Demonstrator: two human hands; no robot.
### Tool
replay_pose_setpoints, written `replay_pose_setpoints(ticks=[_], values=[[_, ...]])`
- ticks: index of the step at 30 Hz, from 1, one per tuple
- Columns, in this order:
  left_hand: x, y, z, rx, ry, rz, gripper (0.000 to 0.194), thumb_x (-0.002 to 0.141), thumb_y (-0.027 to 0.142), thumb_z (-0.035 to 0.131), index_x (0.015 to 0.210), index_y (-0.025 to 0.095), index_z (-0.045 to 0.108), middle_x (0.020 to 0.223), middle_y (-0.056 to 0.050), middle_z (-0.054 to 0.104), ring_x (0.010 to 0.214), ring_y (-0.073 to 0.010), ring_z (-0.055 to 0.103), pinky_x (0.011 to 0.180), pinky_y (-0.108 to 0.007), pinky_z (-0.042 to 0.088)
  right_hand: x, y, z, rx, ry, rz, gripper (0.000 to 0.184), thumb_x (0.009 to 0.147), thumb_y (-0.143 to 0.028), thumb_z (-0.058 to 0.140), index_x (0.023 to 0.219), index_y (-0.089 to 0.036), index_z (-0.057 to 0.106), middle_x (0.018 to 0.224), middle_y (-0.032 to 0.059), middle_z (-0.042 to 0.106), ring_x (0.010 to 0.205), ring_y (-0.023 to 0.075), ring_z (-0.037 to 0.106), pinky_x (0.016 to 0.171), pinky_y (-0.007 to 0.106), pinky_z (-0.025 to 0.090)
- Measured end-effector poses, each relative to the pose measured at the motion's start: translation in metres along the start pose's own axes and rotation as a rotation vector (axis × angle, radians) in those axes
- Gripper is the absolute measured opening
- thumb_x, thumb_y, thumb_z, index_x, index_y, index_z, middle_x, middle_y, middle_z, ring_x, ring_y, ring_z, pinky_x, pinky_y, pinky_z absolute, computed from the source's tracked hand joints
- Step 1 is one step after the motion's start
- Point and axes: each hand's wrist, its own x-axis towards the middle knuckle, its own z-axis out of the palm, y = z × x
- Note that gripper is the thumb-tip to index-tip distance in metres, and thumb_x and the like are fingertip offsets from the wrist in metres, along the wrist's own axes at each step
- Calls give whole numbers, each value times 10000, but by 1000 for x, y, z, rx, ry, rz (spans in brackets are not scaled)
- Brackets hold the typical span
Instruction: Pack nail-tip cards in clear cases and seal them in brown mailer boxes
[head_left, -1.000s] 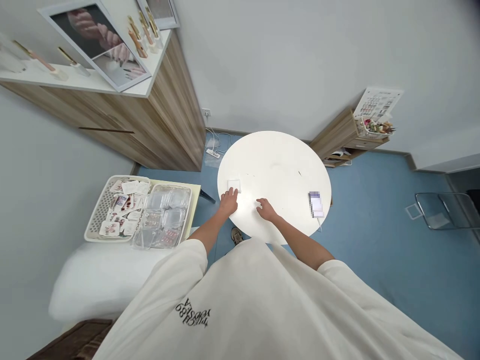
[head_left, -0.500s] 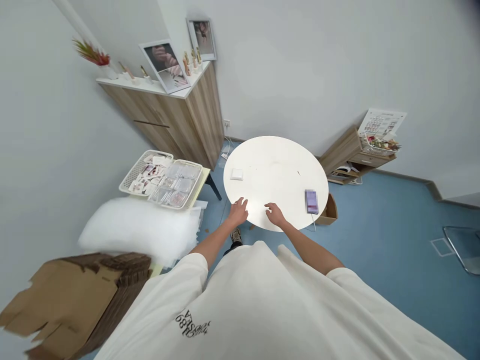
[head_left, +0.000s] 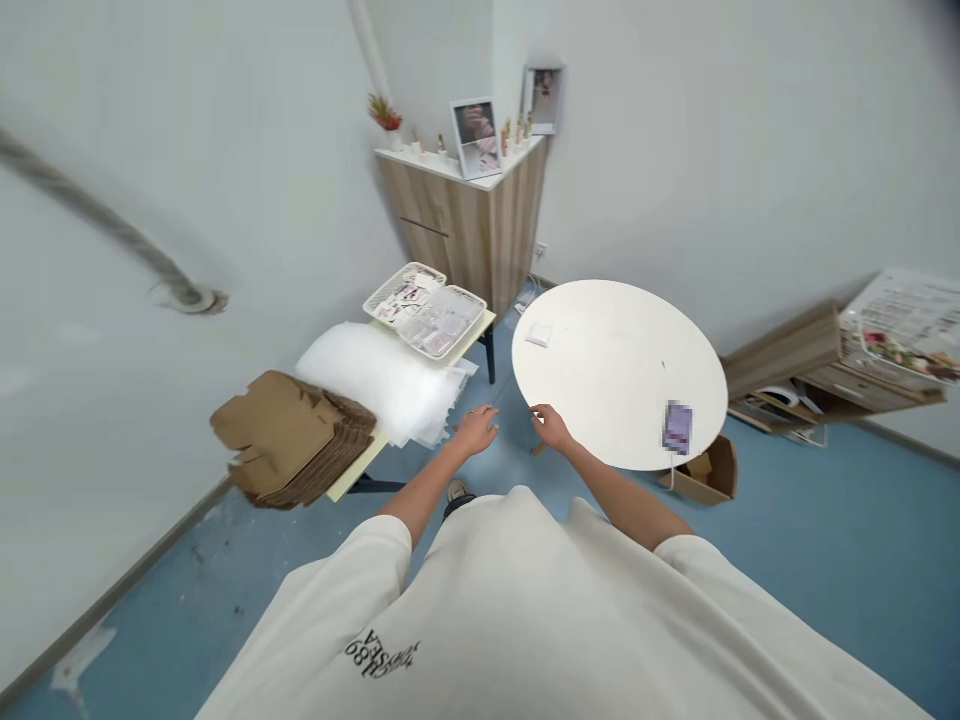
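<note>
Two bare hands hang in front of the person's white shirt [head_left: 517,590], apart from each other. The left hand [head_left: 478,430] is loosely spread, palm downward, its fingers slightly bent, with nothing visible in it. The right hand [head_left: 551,426] is half open, its fingers curved and the thumb a little apart; it shows no object either.

Just beyond the right hand lies the near left edge of a round white table [head_left: 615,370]; whether the fingers touch it cannot be told. Ahead of this hand, near the table's far left edge, rests a flat white packet [head_left: 538,334]. To the hand's right, a pixelated purple item [head_left: 677,428] lies on the table with a white cable [head_left: 672,472] below it, and an open cardboard box [head_left: 721,478] stands on the floor farther right.

Left of the left hand, well apart from it, spreads a stack of white sheets [head_left: 375,375], with a pile of brown cardboard [head_left: 277,430] farther left. Beyond the sheets, ahead and left of that hand, sit two white baskets [head_left: 370,303], one holding printed cards [head_left: 409,294], the other clear cases [head_left: 439,322].
</note>
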Motion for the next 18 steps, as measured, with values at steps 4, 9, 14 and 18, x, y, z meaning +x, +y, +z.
replay_pose_setpoints(ticks=[4, 9, 14, 18], values=[[-43, -44, -26, -97, 176, -97, 446, 978, 335, 467, 1406, 234, 540, 1508, -108, 493, 1385, -310, 477, 1149, -478, 402, 25, -59, 29, -42, -80, -137, 370, 955, -193, 488, 1283, -205, 660, 1308, 108, 640, 1162, 218, 638, 1037, 371, 496], [-121, -106, -59, -157, 486, -190, 502, 966, 279, 485, 1465, 231, 452, 1492, -129, 489, 1388, -306, 468, 1124, -496, 427, 49, -157, 93, -7, -216, -386, 344, 956, -197, 506, 1258, -217, 670, 1294, 106, 658, 1124, 222, 653, 984, 357, 516], [-204, -171, -81, -119, 684, -330, 545, 961, 242, 495, 1496, 226, 392, 1490, -143, 475, 1401, -305, 456, 1125, -494, 425, 57, -250, 168, 26, -287, -640, 316, 954, -189, 523, 1228, -230, 674, 1251, 84, 667, 1071, 196, 661, 958, 338, 524], [-256, -226, -87, -35, 649, -437, 511, 963, 247, 508, 1466, 201, 430, 1466, -155, 489, 1383, -307, 477, 1122, -480, 433, 56, -313, 217, -21, -348, -824, 329, 945, -156, 519, 1231, -206, 672, 1219, 93, 664, 1071, 200, 653, 952, 342, 525]])
